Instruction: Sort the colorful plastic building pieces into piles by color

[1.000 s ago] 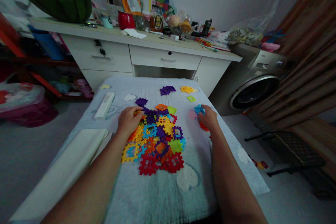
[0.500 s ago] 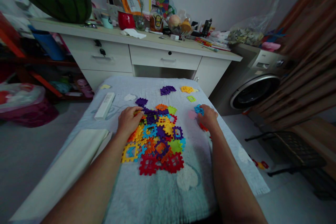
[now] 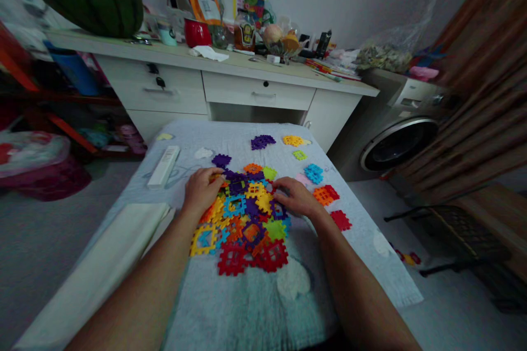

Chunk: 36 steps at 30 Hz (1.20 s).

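A heap of interlocking plastic tiles (image 3: 234,206) in many colours lies on the cloth-covered table. At its upper left edge, my left hand (image 3: 202,191) is closed with thumb and fingers on an orange-yellow tile, partly hidden by the fingers. My right hand (image 3: 297,196) reaches over the heap's right edge, thumb and fingers apart beside a dark purple square tile (image 3: 279,210). Right of that hand lie blue tiles (image 3: 313,174), orange and red tiles (image 3: 326,194) and a red tile (image 3: 341,220). Farther back are purple tiles (image 3: 262,142), yellow tiles (image 3: 292,140) and a lime-green tile (image 3: 299,155).
A white box (image 3: 163,167) and a folded pale cloth (image 3: 102,269) lie at the table's left. Behind stands a white desk (image 3: 255,88) with a watermelon (image 3: 82,5), a red cup (image 3: 197,33) and a jar (image 3: 245,33). A washing machine (image 3: 391,126) is at right.
My right hand has moved left from the blue and red tiles at the table's right to the heap, uncovering those tiles. My left hand has stayed in place.
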Each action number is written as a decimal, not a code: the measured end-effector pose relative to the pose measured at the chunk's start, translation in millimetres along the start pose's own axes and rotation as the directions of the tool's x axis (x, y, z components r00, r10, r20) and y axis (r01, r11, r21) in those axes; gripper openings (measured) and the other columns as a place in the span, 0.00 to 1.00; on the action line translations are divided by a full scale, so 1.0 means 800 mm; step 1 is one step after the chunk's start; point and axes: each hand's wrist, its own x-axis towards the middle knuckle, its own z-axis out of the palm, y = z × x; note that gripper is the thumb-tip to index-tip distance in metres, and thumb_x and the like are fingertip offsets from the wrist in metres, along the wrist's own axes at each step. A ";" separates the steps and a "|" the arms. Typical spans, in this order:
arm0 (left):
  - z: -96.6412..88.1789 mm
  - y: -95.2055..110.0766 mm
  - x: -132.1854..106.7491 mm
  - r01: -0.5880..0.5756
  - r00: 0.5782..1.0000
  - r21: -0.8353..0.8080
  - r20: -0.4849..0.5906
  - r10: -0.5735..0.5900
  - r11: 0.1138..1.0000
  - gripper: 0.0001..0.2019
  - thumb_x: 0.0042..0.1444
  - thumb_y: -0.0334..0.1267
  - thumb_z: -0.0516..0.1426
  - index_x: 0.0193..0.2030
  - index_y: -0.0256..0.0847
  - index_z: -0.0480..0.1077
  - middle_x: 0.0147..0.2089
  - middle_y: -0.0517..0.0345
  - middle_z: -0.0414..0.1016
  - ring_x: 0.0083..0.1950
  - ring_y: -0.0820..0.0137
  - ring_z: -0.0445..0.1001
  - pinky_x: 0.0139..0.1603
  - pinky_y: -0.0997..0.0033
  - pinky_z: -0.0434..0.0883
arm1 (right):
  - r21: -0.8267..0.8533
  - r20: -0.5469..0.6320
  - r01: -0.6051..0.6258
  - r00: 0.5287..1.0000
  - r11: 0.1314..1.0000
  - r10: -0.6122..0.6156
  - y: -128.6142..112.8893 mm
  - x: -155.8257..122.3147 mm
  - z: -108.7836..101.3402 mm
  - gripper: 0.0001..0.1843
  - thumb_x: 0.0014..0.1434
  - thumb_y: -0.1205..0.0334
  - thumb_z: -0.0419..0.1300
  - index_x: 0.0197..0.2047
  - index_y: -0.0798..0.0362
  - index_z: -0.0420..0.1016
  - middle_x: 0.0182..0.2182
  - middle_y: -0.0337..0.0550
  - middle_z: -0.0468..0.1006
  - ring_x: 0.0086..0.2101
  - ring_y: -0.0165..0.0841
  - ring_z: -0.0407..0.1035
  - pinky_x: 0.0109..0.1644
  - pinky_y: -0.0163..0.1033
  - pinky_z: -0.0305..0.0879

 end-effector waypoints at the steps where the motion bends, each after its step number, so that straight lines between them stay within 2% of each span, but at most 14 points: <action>1: 0.000 0.000 0.000 0.001 1.000 0.000 0.000 -0.001 1.000 0.18 0.55 0.46 0.53 0.46 0.43 0.77 0.48 0.51 0.77 0.53 0.59 0.73 0.58 0.59 0.68 | 0.024 0.000 0.026 1.000 0.999 -0.026 0.000 0.000 0.002 0.13 0.59 0.63 0.62 0.48 0.53 0.77 0.47 0.48 0.79 0.48 0.38 0.72 0.55 0.44 0.66; 6: 0.002 -0.002 0.000 0.007 1.000 0.001 -0.002 -0.007 1.000 0.17 0.55 0.46 0.53 0.46 0.44 0.77 0.48 0.51 0.77 0.52 0.60 0.73 0.57 0.60 0.68 | 0.096 0.003 0.102 0.995 0.990 -0.102 -0.001 0.002 0.010 0.10 0.60 0.68 0.60 0.45 0.53 0.78 0.42 0.47 0.78 0.44 0.35 0.71 0.52 0.42 0.66; 13: 0.002 -0.003 0.001 -0.006 1.000 -0.004 -0.005 0.006 1.000 0.17 0.55 0.46 0.53 0.45 0.44 0.77 0.48 0.51 0.77 0.53 0.60 0.73 0.58 0.60 0.68 | 0.164 0.018 0.089 0.995 0.982 -0.093 -0.002 0.001 0.012 0.11 0.58 0.73 0.57 0.42 0.54 0.77 0.40 0.45 0.75 0.40 0.33 0.70 0.49 0.39 0.65; 16: 0.002 -0.003 0.001 -0.005 1.000 -0.001 -0.006 0.005 1.000 0.17 0.55 0.46 0.53 0.46 0.43 0.77 0.48 0.51 0.77 0.53 0.59 0.73 0.58 0.59 0.67 | 0.222 0.057 0.049 0.996 0.974 -0.063 -0.003 -0.003 0.009 0.12 0.58 0.71 0.56 0.43 0.54 0.77 0.40 0.44 0.74 0.40 0.32 0.69 0.47 0.38 0.65; 21: 0.002 -0.003 0.001 -0.002 1.000 0.005 -0.009 0.002 1.000 0.16 0.55 0.45 0.53 0.45 0.44 0.77 0.48 0.51 0.77 0.53 0.59 0.73 0.58 0.59 0.68 | 0.264 0.155 -0.019 0.988 0.964 -0.023 -0.006 -0.008 0.004 0.14 0.58 0.63 0.60 0.48 0.54 0.75 0.40 0.43 0.73 0.36 0.31 0.67 0.42 0.37 0.64; 24: 0.001 -0.001 0.001 -0.007 1.000 0.003 -0.008 0.007 1.000 0.17 0.55 0.46 0.53 0.45 0.44 0.77 0.48 0.52 0.77 0.52 0.59 0.73 0.57 0.59 0.68 | 0.255 0.145 -0.030 0.989 0.966 -0.007 -0.007 -0.008 0.006 0.14 0.56 0.61 0.63 0.47 0.54 0.75 0.39 0.42 0.73 0.34 0.30 0.65 0.39 0.36 0.62; 30: 0.000 0.000 0.000 -0.007 1.000 0.001 0.005 0.007 1.000 0.17 0.55 0.46 0.53 0.45 0.44 0.77 0.48 0.50 0.77 0.53 0.58 0.73 0.58 0.58 0.68 | 0.358 0.150 -0.116 0.987 0.927 0.066 -0.006 -0.007 0.013 0.08 0.55 0.65 0.59 0.40 0.54 0.74 0.27 0.34 0.69 0.28 0.27 0.61 0.32 0.32 0.56; 36: 0.000 -0.001 0.000 -0.003 1.000 -0.003 -0.007 0.003 1.000 0.17 0.55 0.45 0.53 0.45 0.44 0.77 0.48 0.51 0.77 0.53 0.58 0.73 0.57 0.58 0.68 | 0.396 0.029 -0.159 0.987 0.904 0.161 -0.007 -0.005 0.016 0.05 0.55 0.63 0.57 0.36 0.54 0.71 0.24 0.33 0.66 0.25 0.26 0.58 0.29 0.32 0.55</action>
